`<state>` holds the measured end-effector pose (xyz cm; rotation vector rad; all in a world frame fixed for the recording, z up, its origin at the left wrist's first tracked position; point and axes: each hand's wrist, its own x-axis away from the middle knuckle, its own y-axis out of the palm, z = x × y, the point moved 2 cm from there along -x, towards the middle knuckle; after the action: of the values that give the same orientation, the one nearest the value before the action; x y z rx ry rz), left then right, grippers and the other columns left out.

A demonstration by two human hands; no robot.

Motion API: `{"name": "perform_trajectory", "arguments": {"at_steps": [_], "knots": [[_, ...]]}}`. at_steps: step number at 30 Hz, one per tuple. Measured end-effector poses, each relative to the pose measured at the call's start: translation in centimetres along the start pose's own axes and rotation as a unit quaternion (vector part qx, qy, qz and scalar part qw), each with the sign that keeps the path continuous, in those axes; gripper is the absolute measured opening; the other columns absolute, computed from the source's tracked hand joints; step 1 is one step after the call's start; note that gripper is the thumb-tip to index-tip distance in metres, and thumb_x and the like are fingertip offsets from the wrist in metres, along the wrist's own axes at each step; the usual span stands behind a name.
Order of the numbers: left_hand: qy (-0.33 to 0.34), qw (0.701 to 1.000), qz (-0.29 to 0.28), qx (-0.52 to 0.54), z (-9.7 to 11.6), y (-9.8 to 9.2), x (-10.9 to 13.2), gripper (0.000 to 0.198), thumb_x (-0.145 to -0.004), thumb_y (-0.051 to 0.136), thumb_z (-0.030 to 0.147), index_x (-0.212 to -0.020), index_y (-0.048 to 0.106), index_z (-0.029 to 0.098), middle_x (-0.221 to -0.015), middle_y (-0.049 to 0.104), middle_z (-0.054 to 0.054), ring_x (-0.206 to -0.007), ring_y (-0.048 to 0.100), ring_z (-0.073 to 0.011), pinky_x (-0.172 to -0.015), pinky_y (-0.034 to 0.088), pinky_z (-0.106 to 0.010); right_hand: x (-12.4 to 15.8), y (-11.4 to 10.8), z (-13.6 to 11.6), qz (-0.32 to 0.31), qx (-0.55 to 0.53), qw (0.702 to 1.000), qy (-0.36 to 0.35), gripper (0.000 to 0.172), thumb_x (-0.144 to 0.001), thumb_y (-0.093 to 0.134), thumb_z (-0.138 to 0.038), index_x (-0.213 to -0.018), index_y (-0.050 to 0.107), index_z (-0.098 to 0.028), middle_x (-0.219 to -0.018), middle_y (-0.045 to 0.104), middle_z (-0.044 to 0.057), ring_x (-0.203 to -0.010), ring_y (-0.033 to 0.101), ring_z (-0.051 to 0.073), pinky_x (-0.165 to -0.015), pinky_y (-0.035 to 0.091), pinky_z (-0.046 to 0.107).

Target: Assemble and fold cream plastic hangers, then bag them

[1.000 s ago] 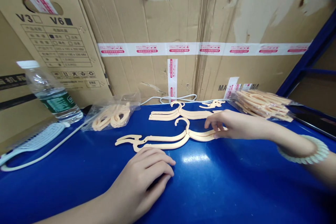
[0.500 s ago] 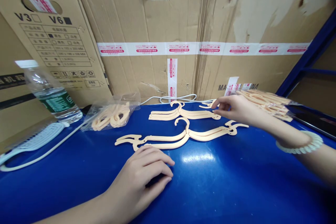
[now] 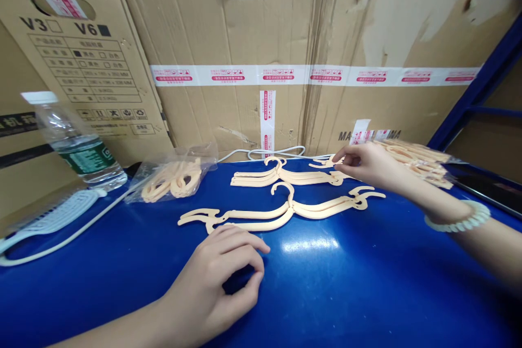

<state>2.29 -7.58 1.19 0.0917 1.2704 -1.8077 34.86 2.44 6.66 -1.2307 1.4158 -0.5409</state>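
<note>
A cream folding hanger (image 3: 253, 222) lies unfolded on the blue table, with forked pieces at both its ends. Beside its lower left part my left hand (image 3: 222, 277) rests, fingers loosely curled and nothing in them. Behind it lies a second cream hanger (image 3: 261, 178); its left end has no forked piece, and its right end is partly behind my right hand. At the back right, my right hand (image 3: 361, 164) pinches a small cream forked hanger piece (image 3: 322, 163). My fingers hide part of that piece.
Bagged cream hanger parts (image 3: 171, 182) lie at left, with more bagged parts (image 3: 420, 160) behind my right wrist. A water bottle (image 3: 84, 152) and pale blue hairbrush (image 3: 61, 215) are far left. A white cable (image 3: 281, 152) runs along the cardboard (image 3: 224, 119). A dark phone-like object (image 3: 489, 187) lies right.
My right hand has shifted slightly back, and its fingertips have closed on the small forked piece. The thumb and fingers of my left hand have curled slightly. The two hangers remain in place.
</note>
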Motion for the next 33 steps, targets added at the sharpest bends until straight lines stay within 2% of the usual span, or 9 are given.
{"name": "perform_trajectory", "arguments": {"at_steps": [10,16,21,24,28,33], "knots": [[-0.003,1.000,0.001,-0.011,-0.1,-0.3,-0.2,0.015,-0.082,0.053,0.010,-0.073,0.055,0.022,-0.097,0.068,0.002,-0.092,0.062,-0.0149,-0.084,0.044,-0.028,-0.8,0.6,2.4,0.033,0.062,0.997,0.025,0.014,-0.077,0.054,-0.026,-0.081,0.066,-0.019,-0.063,0.069,0.002,-0.059,0.064,0.018,-0.058,0.044,0.028],[-0.024,0.999,-0.003,-0.022,-0.5,-0.5,-0.4,0.015,-0.084,0.046,0.008,-0.082,0.049,0.022,-0.080,0.058,0.001,-0.077,0.054,-0.0140,-0.074,0.043,-0.027,-1.3,2.0,5.0,0.047,0.138,0.989,0.005,0.016,-0.077,0.053,-0.020,-0.085,0.067,-0.017,-0.070,0.072,0.004,-0.065,0.066,0.021,-0.061,0.046,0.030],[-0.058,0.997,-0.039,-0.023,-0.4,-0.4,-0.4,0.015,-0.083,0.040,0.007,-0.081,0.042,0.022,-0.080,0.051,0.001,-0.073,0.047,-0.0143,-0.067,0.041,-0.026,-1.5,2.7,6.6,0.010,0.193,0.981,-0.008,0.024,-0.080,0.051,-0.016,-0.096,0.069,-0.016,-0.090,0.075,0.008,-0.087,0.068,0.024,-0.076,0.050,0.032],[-0.055,0.997,-0.058,-0.021,-0.3,-0.4,-0.6,0.016,-0.085,0.035,0.007,-0.081,0.040,0.022,-0.080,0.049,0.000,-0.073,0.045,-0.0153,-0.066,0.039,-0.027,-1.6,2.9,7.0,-0.010,0.213,0.977,-0.008,0.026,-0.082,0.054,-0.019,-0.101,0.070,-0.016,-0.097,0.074,0.012,-0.096,0.065,0.028,-0.078,0.050,0.035],[-0.017,0.996,-0.082,-0.025,-0.2,-0.3,-0.5,0.022,-0.089,0.030,0.008,-0.080,0.044,0.021,-0.084,0.050,-0.002,-0.078,0.046,-0.0171,-0.068,0.038,-0.029,-1.7,3.2,7.4,-0.030,0.233,0.972,-0.002,0.030,-0.083,0.056,-0.021,-0.109,0.070,-0.016,-0.102,0.071,0.016,-0.098,0.064,0.031,-0.079,0.050,0.038],[-0.009,0.995,-0.098,-0.024,-0.1,-0.2,-0.3,0.025,-0.091,0.028,0.009,-0.076,0.043,0.020,-0.085,0.048,-0.003,-0.078,0.046,-0.0169,-0.066,0.036,-0.030,-2.1,3.9,7.6,-0.049,0.230,0.972,0.002,0.032,-0.084,0.057,-0.018,-0.113,0.070,-0.019,-0.107,0.070,0.015,-0.097,0.066,0.027,-0.083,0.051,0.035]]}}
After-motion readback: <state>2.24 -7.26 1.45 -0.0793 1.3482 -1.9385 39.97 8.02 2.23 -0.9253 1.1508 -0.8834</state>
